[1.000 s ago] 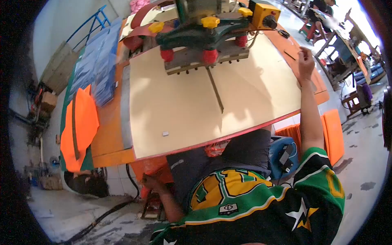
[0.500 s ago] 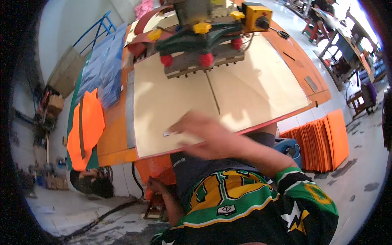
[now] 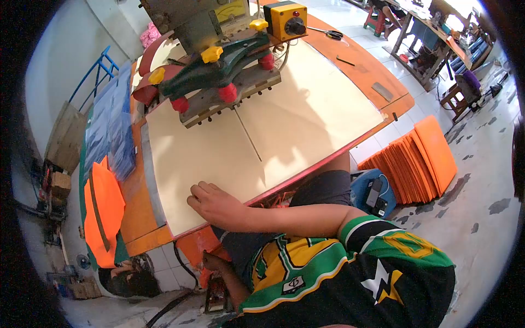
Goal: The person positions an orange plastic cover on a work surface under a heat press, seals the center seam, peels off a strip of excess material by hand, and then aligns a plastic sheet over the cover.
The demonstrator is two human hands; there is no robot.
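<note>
My right hand rests on the near left part of a large cream sheet, its fingers curled together. Anything small under those fingertips is hidden. The sheet lies on a pink-edged board on an orange table. Below the table's near edge, my left hand is closed at a piece of orange fabric. Its fingers are small and partly shaded in the view. Over the far part of the sheet stands a press head with yellow knobs and red springs. A thin dark line runs from it along the sheet.
At left lie an orange cut piece with a dark strip and blue plastic-wrapped goods. A stack of orange sheets stands on the floor at right, beside a blue stool. Scissors and a control box are at the back.
My right hand has come down onto the sheet, slightly left and nearer, with its fingers drawn in. A small white tag that showed by it is out of sight. The camera view has shifted.
</note>
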